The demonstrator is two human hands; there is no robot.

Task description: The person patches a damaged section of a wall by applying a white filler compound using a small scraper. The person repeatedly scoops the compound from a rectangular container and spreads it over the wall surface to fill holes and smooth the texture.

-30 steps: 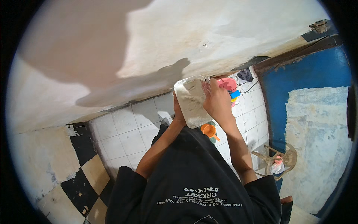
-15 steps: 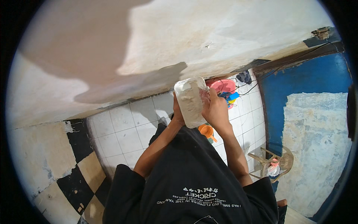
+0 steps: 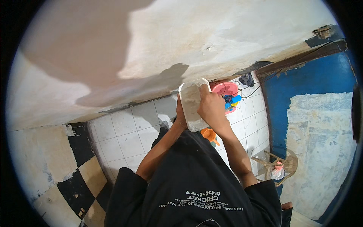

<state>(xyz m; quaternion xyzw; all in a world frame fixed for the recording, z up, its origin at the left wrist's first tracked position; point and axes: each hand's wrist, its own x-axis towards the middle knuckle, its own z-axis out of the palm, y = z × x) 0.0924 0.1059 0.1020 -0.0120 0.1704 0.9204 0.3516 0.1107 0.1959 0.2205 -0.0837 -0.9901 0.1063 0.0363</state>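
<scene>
A clear rectangular plastic tub (image 3: pixel 192 122) with pale, paste-like material (image 3: pixel 191 99) inside is held up in front of my dark shirt, close to the wall. My left hand (image 3: pixel 181 113) grips its left side, with the fingers mostly out of sight behind it. Over the tub's right side is my right hand (image 3: pixel 212 108), fingers curled and reaching toward the inside. Whatever those fingers hold is hidden by the hand.
A patchy whitish wall (image 3: pixel 170 34) rises ahead. Beyond my right hand, a pink basin (image 3: pixel 226 88) with blue and yellow items stands on white tiles (image 3: pixel 126 126). An orange dipper (image 3: pixel 209 134) lies below the tub. Further right are a plastic chair (image 3: pixel 289 166) and a blue wall (image 3: pixel 310 77).
My right hand has moved left and slightly up, from the tub's right edge to over its inside. The left hand keeps its hold on the tub, which has barely shifted.
</scene>
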